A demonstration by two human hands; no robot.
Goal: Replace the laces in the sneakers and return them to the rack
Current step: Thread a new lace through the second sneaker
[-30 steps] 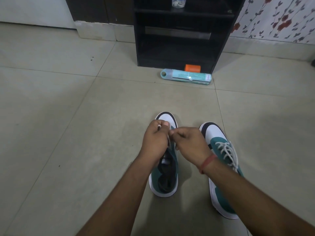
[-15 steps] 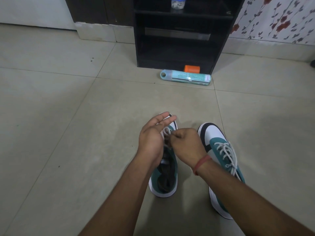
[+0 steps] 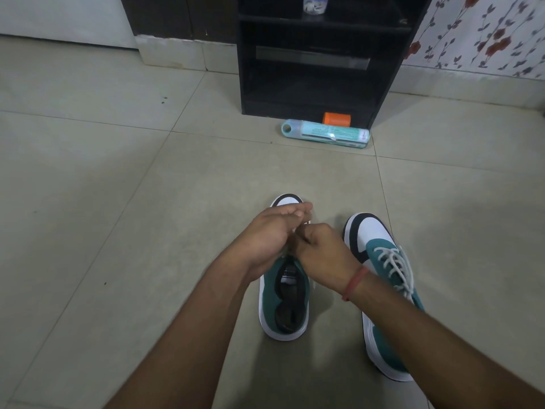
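Both hands together above the forepart of the left-lying sneaker: left hand (image 3: 265, 234) with fingers fairly straight, stretched over the toe; right hand (image 3: 321, 255) with fingers curled inward against the left palm, apparently pinching a white lace (image 3: 308, 222), of which only a small piece shows between the fingers. Exact grip on the lace hidden by the hands. Thin red thread band (image 3: 354, 283) round the right wrist.

Large beige floor tiles (image 3: 118, 202) beneath everything. Black open-fronted wooden rack (image 3: 392, 69) against the far wall, well apart from the shoes, with a small clear container (image 3: 315, 4) on its upper shelf. Teal-and-white sneaker with black toe trim, unlaced at the rear (image 3: 283, 305), flat on the floor under the hands, toe toward the rack. Second teal-and-white sneaker, fully laced in white (image 3: 380, 255), just beside it to the right, partly covered by the right forearm. Pale turquoise cylindrical package (image 3: 324, 133) on its side on the floor at the foot of the rack. Small orange block (image 3: 336, 118) just behind the package, at the rack's lower edge.
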